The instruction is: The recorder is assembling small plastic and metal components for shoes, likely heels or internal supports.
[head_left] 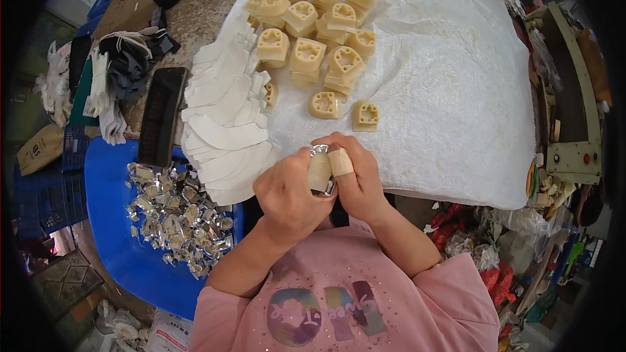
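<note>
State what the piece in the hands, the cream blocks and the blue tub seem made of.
Held piece: silvery around the edge, perhaps shiny foil or metallic-coated plastic, from bright reflections; pale face unclear.
Cream blocks: probably moulded plastic, satin, judging by their repeated shapes and crisp recesses.
Blue tub: likely plastic, smooth, from its even colour and soft sheen.

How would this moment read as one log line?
left hand: gripping cream-and-silver piece | right hand: gripping same piece | ahead: cream blocks on white sheet | left side: blue tub holding silvery scraps
</note>
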The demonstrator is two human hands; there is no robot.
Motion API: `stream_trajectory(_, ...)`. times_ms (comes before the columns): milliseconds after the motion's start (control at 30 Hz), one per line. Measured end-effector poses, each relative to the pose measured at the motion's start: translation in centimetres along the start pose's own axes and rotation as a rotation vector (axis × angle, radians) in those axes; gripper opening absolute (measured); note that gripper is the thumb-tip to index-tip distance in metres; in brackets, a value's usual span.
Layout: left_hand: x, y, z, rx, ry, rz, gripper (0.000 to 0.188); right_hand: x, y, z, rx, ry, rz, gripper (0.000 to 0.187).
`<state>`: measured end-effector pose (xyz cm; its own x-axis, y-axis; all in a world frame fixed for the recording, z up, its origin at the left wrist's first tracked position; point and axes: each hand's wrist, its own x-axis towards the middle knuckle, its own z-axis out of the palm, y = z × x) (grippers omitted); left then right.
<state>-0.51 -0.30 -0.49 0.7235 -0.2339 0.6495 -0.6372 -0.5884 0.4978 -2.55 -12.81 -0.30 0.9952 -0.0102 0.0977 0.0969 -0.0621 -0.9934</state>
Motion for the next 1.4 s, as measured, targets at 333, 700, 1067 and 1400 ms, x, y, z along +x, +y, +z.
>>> stream_trajectory(333, -1.6, -3.7, -2.8, -0.094, 0.013, -0.133, 0.047, 2.3, -0.6, 1.0, -0.274, -0.121, -0.235, 0.028)
stream_trajectory(700, -9.3, -12.7, -15.4, 0.686, 0.202, -0.603, 0.044, 6.2, -0.1, 3.4, -0.870, -0.219, -0.519, 0.035)
stream_trajectory(1067, -3.8, -6.7, -9.6, -0.038, 0.061, -0.370, 0.021, 6.6, 1.2, 3.9, -0.766, -0.072, -0.596, 0.021)
stream_trajectory(1400, -0.3, -2.2, -4.0, -1.389, -0.213, -0.954, 0.041, 3.5, -0.7, -0.5, -0.813, 0.033, -0.889, 0.034)
